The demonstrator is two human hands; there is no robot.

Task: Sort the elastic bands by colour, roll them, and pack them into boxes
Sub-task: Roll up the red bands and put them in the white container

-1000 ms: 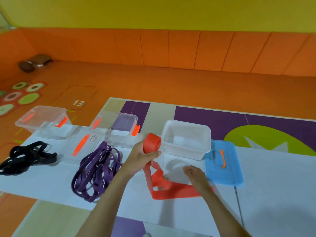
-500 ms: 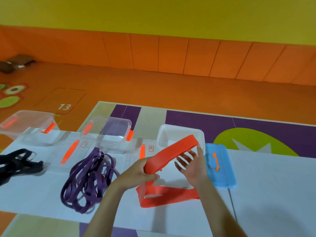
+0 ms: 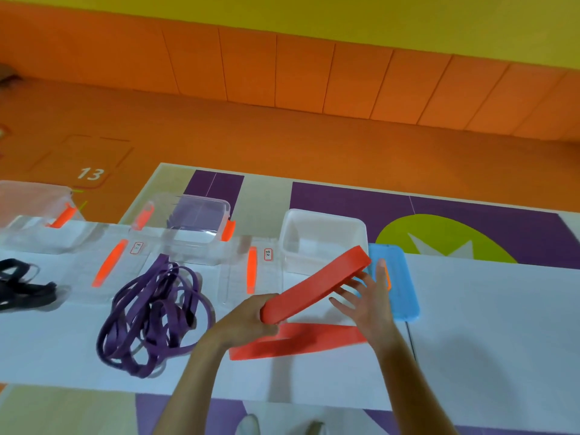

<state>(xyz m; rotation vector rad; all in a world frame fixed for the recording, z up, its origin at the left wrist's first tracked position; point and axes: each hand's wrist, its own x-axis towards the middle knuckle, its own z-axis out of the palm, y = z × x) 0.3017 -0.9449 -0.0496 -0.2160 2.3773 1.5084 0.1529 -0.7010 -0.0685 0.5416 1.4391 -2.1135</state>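
Red band (image 3: 314, 287): just in front of white box (image 3: 323, 240); top run lifted, bottom run flat on worktop (image 3: 486, 309).
L hand (image 3: 248, 318): clamped on band's near end.
R hand (image 3: 367, 296): fingers straight, spread, at band's far end, beside blue lid (image 3: 401, 296).
Purple bands (image 3: 150, 318): heap well left of white box.
Black bands (image 3: 22, 287): further left still.

Yellow wall (image 3: 282, 11) above orange padded panels (image 3: 301, 73); orange floor (image 3: 282, 152) with purple-green mat (image 3: 439, 215)
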